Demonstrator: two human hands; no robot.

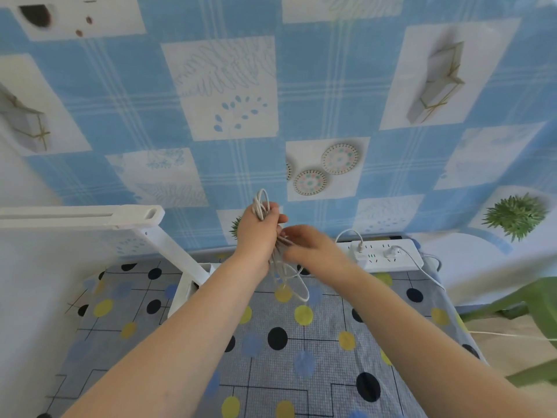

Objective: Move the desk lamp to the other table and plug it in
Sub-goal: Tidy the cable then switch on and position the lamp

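The white folding plastic desk lamp [168,251] stands at the left of the dot-patterned counter [301,342], so the move looks done. Its coiled white cord [284,279] is bunched in the left hand [260,233], whose fingers close around it; the right hand [313,248] pinches strands. Plugging into the white power strip [388,256] behind remains.

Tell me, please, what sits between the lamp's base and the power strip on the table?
In the head view, both hands, left hand and right hand, holding the bundled white cord, sit between the lamp base and the power strip.
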